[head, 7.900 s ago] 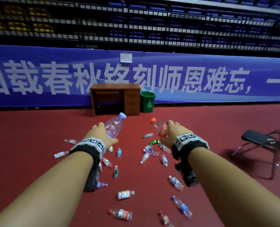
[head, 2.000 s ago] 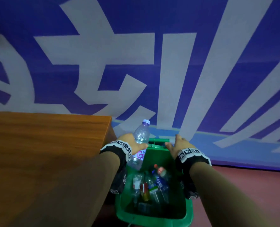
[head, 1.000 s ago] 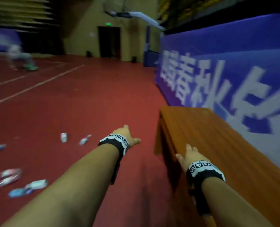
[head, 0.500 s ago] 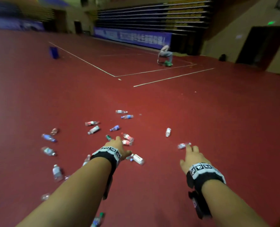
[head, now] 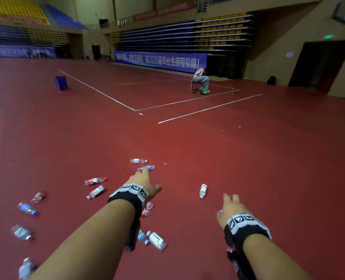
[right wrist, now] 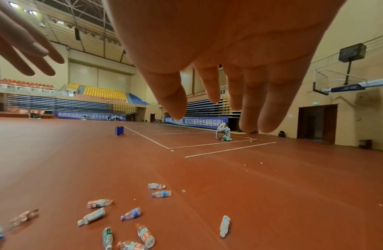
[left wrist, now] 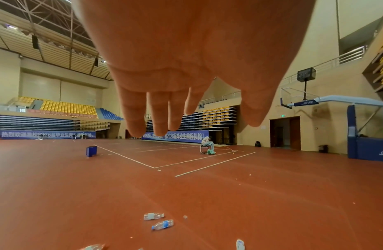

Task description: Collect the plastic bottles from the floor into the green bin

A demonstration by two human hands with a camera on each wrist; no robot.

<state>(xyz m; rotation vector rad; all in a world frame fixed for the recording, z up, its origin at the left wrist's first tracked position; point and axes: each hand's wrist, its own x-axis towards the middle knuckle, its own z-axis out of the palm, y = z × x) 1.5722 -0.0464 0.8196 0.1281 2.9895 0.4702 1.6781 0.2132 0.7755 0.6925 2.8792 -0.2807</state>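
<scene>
Several plastic bottles lie scattered on the red floor ahead of me, among them a white-labelled bottle (head: 203,190), a blue-labelled bottle (head: 147,168) and a clear bottle (head: 157,240) near my left forearm. My left hand (head: 145,181) reaches forward above them, fingers straight and spread, holding nothing. My right hand (head: 231,207) hovers lower right, fingers relaxed, also empty. Both wrist views show the same: the left hand (left wrist: 186,108) and the right hand (right wrist: 218,101) hang over bare floor with nothing in them. The green bin is out of view.
A person sits on a chair (head: 201,79) far across the court. A blue box (head: 61,83) stands at the far left by white court lines (head: 208,108). Bleachers and a blue banner (head: 159,60) line the far wall.
Both hands let their bottles go at the green bin. I have turned round from the bin and desk to face the scattered bottles; both empty hands now reach toward them.
</scene>
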